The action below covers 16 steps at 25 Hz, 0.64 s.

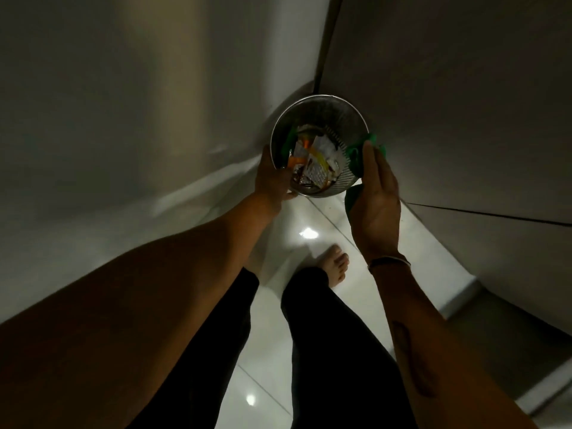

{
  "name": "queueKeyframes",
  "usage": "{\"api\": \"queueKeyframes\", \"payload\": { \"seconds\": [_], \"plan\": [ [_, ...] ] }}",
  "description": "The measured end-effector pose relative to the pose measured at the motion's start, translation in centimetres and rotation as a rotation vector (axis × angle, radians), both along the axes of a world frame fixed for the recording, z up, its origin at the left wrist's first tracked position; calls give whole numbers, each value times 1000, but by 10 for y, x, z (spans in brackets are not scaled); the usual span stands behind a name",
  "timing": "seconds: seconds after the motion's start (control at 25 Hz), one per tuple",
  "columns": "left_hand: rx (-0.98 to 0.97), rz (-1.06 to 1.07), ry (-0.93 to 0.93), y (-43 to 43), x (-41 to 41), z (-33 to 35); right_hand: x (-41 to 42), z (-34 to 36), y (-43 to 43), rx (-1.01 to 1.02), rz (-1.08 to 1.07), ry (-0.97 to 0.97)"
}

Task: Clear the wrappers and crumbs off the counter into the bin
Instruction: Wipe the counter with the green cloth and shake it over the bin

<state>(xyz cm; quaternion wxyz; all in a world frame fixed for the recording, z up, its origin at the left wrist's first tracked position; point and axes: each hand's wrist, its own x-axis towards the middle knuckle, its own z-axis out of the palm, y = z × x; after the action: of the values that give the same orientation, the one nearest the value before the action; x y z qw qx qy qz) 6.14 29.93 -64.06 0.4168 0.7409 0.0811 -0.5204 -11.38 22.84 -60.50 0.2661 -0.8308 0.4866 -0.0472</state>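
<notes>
The bin [320, 125] sits tight in a corner, walls [448, 88] closing its far and right sides. Its mouth looks open above the wrappers [312, 164], though dimness blurs it. The tiled floor [309, 218] nearside is free.

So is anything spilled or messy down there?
Nothing spilled that I can see. The wrappers sit inside the metal bin, and the floor beside it looks clean. The left hand grips the rim; the right hand holds a green cloth there.
</notes>
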Motion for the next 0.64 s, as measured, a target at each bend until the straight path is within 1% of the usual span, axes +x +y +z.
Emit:
{"api": "queueKeyframes", "payload": {
  "seconds": [0.08,0.16,0.28,0.4,0.52,0.64],
  "plan": [
    [3,55,28,-5,5,-1,3,-1,-3,24,19,24],
    [5,81,41,-6,7,16,7,15,-1,54,30,34],
    [65,74,0,-1,8,80,15,78,2,50,49,5],
    [31,192,55,20,5,161,22,170,19,136,46,-24],
    [60,124,61,39,3,276,27,291,26,245,-41,-142],
    [38,115,15,46,-3,380,17,408,33,87,-14,-190]
  ]
}}
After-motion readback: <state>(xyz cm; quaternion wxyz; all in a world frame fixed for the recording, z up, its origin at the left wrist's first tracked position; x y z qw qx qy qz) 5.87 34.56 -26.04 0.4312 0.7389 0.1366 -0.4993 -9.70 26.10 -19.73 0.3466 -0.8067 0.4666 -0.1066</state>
